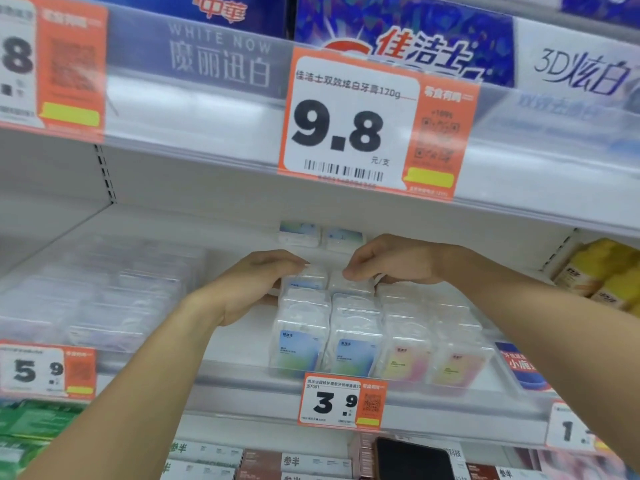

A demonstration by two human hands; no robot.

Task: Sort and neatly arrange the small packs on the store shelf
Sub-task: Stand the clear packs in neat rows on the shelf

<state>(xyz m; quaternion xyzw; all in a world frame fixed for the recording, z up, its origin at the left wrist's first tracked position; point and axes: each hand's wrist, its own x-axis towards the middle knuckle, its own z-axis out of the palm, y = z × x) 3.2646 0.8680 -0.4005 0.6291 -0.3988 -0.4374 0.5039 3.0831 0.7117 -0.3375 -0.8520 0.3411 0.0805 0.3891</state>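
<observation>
Currently both hands work at the rear of the pack rows on the middle shelf (239, 341). The left hand (256, 282) reaches in from the lower left, palm down, fingers curled over the top of a blue-labelled pack (304, 280) at the back of the left row; the thumb appears to sit on the pack's left side, so the hand is partly closed on it, though a full grip cannot be confirmed. The right hand (391, 259) comes in from the right, fingers bent downward with the tips on the neighbouring pack (351, 284) in the second row; whether it pinches or merely presses that pack cannot be determined.

The packs stand upright in four front-to-back rows (377, 341): two blue-labelled rows on the left, two pink-and-yellow rows on the right. Each row's long axis runs from the shelf lip toward the back wall. Two further blue packs (320, 233) stand apart, deeper on the shelf, directly behind the hands.

The governing relation is depth: the stray rear packs lie beyond both hands, along the same axis as the blue rows. The right hand is marginally nearer to them. A probable next action is drawing them forward to close the gap.
</observation>
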